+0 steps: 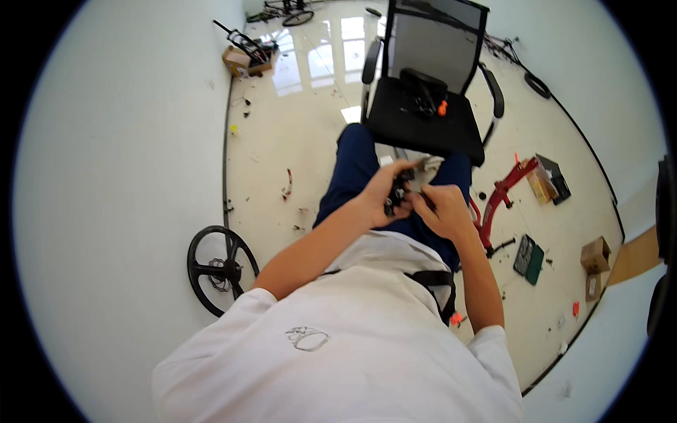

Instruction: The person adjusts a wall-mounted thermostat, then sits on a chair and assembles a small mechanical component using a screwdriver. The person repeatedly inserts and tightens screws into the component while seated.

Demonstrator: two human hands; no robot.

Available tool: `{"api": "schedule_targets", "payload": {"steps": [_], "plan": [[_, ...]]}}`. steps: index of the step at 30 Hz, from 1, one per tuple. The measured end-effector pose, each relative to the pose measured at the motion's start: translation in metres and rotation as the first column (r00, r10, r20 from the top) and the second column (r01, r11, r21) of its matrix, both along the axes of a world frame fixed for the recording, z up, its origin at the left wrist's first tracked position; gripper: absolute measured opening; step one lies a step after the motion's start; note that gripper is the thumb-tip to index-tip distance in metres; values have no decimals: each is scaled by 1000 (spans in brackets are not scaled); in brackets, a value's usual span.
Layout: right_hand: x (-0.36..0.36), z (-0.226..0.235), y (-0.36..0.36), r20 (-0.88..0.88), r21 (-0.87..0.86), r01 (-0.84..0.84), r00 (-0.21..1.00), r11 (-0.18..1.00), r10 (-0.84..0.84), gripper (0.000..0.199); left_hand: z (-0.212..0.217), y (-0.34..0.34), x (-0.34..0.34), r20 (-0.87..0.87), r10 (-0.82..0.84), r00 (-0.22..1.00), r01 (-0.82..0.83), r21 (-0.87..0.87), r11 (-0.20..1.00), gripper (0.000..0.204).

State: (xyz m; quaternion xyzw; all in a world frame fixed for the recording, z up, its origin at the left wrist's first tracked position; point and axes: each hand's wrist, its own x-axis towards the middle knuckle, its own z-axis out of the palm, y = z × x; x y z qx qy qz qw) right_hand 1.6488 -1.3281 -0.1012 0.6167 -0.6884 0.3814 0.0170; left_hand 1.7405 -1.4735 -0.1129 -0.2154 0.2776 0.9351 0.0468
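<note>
Above my lap, my left hand is closed round a small black mechanical part with silvery spots, its exact kind too small to tell. Close against its right side, my right hand has thumb and fingers pinched together. Whatever those fingers hold is hidden. The two hands nearly meet over my dark blue trousers. Just beyond them stands a black office chair, with a black object and a small orange piece lying on its seat.
A black spoked wheel leans by the left wall. On my right are a red bicycle frame, an open green tool case and a cardboard box. Far left, another box holds bike parts. Small parts lie scattered across the floor.
</note>
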Motion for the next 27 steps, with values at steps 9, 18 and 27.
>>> {"api": "schedule_targets", "payload": {"steps": [9, 18, 27], "plan": [[-7, -5, 4, 44, 69, -28, 999, 997, 25, 37, -9, 1, -5, 50, 3, 999, -2, -27, 1000, 43], [-2, -19, 6, 206, 8, -11, 979, 1000, 9, 28, 0, 6, -3, -11, 32, 999, -33, -99, 995, 43], [0, -21, 6, 290, 17, 0, 957, 1000, -5, 26, 2, 0, -6, 19, 27, 999, -25, -100, 995, 44]]}}
